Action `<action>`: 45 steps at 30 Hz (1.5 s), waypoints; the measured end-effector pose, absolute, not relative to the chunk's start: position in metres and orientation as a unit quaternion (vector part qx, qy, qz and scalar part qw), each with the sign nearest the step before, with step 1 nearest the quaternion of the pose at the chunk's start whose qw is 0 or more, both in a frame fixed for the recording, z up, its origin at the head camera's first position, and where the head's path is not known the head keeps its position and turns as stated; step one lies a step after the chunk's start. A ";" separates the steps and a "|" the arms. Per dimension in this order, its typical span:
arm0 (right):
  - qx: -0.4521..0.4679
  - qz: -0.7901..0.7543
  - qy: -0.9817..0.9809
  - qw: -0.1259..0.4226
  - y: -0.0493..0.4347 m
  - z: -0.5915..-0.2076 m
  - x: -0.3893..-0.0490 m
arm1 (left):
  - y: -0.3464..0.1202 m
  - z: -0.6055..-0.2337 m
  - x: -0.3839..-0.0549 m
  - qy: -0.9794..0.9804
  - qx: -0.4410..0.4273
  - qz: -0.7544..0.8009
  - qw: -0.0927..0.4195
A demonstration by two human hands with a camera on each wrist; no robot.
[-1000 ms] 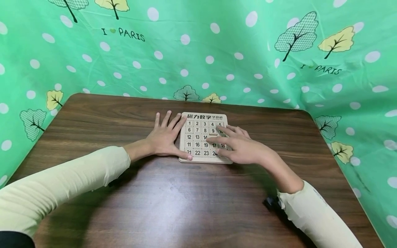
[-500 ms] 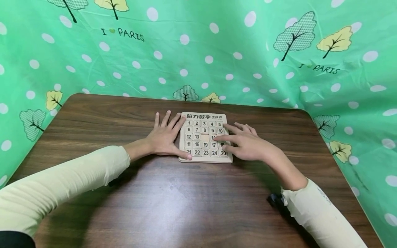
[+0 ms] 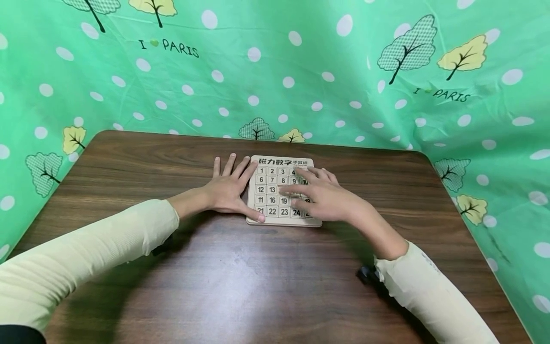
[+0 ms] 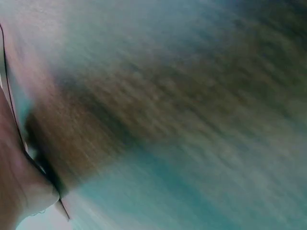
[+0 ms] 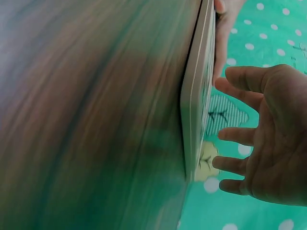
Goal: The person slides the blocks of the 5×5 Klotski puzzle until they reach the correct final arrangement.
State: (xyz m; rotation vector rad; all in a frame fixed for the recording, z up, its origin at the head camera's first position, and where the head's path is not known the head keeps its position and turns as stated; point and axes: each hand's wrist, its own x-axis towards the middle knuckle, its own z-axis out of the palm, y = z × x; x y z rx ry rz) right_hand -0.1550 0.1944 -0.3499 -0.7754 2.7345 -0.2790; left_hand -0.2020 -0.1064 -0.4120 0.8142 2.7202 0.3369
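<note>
A pale number slide puzzle (image 3: pixel 283 221) lies flat on the table, its numbered tiles set in rows under a printed heading. My left hand (image 3: pixel 229 188) is spread along its left side, thumb over the lower left corner and index fingertip at the upper left edge. My right hand (image 3: pixel 324 193) is over the puzzle's right half with fingers extended, index fingertip just right of tile 13 (image 3: pixel 272 189). It hides several tiles in the right columns. In the right wrist view, the right hand (image 5: pixel 280 139) has its fingers apart beside the puzzle's edge (image 5: pixel 194 105).
The dark wood-grain table (image 3: pixel 240 286) has rounded far corners. A green dotted cloth (image 3: pixel 266 71) with printed trees hangs behind it and along both sides. A small black object (image 3: pixel 365 274) shows at the right sleeve. The left wrist view is mostly blurred tabletop (image 4: pixel 158 110).
The right hand drew back rightward, exposing a gap right of tile 13 with 14 beside it, then came left again over those slots. The left hand stayed in place.
</note>
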 end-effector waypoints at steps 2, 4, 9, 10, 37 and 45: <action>-0.277 -0.093 0.945 0.146 0.187 -0.351 -0.156 | -0.106 -0.412 -0.202 0.942 0.280 0.118 0.143; -0.282 -0.089 0.944 0.149 0.181 -0.353 -0.158 | -0.106 -0.412 -0.202 0.942 0.279 0.118 0.144; -0.275 -0.080 0.944 0.161 0.178 -0.350 -0.160 | -0.105 -0.412 -0.203 0.941 0.281 0.117 0.146; -0.272 -0.079 0.945 0.162 0.179 -0.349 -0.161 | -0.105 -0.412 -0.204 0.941 0.282 0.117 0.146; -0.288 -0.086 0.937 0.179 0.159 -0.354 -0.164 | -0.106 -0.408 -0.205 0.943 0.280 0.084 0.157; -0.269 -0.075 0.947 0.160 0.179 -0.353 -0.161 | -0.104 -0.407 -0.204 0.945 0.278 0.079 0.154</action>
